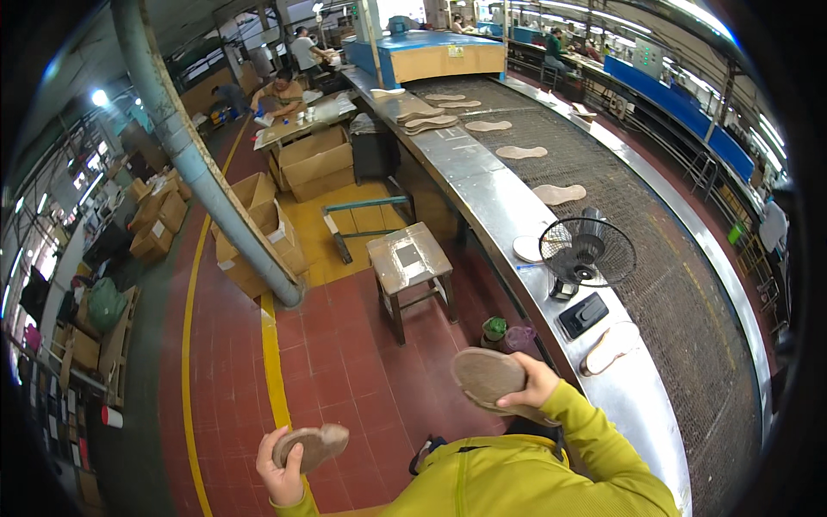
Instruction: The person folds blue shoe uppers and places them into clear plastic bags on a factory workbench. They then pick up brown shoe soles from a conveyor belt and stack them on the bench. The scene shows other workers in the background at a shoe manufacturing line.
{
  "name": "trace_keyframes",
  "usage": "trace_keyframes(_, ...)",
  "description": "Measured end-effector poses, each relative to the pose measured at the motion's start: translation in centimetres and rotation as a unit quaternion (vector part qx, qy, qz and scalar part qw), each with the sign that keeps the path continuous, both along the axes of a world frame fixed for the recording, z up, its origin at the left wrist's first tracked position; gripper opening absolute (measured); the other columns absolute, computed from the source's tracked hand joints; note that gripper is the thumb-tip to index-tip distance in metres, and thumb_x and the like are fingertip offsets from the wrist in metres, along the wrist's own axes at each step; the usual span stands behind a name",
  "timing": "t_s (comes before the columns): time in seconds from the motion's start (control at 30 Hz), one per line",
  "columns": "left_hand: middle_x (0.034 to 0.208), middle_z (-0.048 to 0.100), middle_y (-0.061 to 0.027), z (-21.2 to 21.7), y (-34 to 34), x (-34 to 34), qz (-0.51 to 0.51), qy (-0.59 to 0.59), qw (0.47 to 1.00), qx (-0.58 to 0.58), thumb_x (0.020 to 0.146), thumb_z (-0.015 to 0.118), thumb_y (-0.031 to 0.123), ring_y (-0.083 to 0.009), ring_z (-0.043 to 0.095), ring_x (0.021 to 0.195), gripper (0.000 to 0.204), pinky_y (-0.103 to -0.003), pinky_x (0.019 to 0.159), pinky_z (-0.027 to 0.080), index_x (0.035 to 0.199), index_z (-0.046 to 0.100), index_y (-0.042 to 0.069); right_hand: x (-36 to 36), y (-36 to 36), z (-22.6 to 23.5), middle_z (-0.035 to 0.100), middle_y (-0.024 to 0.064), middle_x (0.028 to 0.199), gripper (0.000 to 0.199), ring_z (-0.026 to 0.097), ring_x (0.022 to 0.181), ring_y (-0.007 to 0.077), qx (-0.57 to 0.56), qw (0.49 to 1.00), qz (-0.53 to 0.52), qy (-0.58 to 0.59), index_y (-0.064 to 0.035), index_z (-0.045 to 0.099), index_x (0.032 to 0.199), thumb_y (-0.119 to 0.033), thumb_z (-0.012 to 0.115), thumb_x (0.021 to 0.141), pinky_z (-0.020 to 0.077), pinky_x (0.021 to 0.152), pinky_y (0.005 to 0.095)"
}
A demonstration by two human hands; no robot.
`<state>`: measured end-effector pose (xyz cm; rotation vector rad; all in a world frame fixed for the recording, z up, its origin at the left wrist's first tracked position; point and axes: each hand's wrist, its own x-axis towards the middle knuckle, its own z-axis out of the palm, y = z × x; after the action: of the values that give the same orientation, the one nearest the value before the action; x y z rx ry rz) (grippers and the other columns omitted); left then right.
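Note:
My left hand (282,472) is closed round a brown shoe sole (326,443), its thumb across the face, held out over the red tiled floor. In my right hand (536,384) another brown shoe sole (484,377) is gripped by its edge, the broad end turned to the left. The far part of that sole is partly hidden by the hand and sleeve. Beside my right arm, a pale sole (612,347) lies on the metal ledge (469,177) of a conveyor.
Several pale soles, one nearest here (560,194), lie on the mesh conveyor belt (620,194). A black fan (587,252) and a black tray (583,315) stand along the ledge. A stool (409,254), cardboard boxes (316,162) and a slanting post (202,151) stand to the left. People sit farther back.

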<state>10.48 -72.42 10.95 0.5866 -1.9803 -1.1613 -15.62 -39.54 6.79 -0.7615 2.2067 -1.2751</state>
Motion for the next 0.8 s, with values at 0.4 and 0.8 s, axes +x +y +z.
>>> trace_keyframes(0.4,0.094,0.069,-0.0123,-0.2,-3.7,-7.6,0.041,-0.064,0.997,0.000,0.074,0.071,0.001,-0.0203,0.066,0.085,0.029,-0.032,0.077,0.052,0.102,0.067,-0.001,-9.1,-10.9,-2.6,0.064,0.0129,0.104,0.071,0.060,0.099,0.0200,-0.089,0.994,0.053,-0.027,-0.0026,0.054,0.117,-0.024,0.088,0.059,0.0464,0.089,0.0322)
trace_keyframes(0.8,0.083,0.070,-0.0117,1.1,-9.6,-25.9,-0.031,-0.159,0.984,-0.070,0.067,0.076,0.010,-0.0207,0.069,0.078,0.034,-0.031,0.070,0.054,0.098,0.066,0.001,-26.7,-17.5,-4.3,0.064,0.0085,0.102,0.061,0.059,0.096,0.0169,-0.223,0.971,-0.079,-0.033,-0.0013,0.056,0.108,-0.016,0.088,0.058,0.0465,0.087,0.0315)
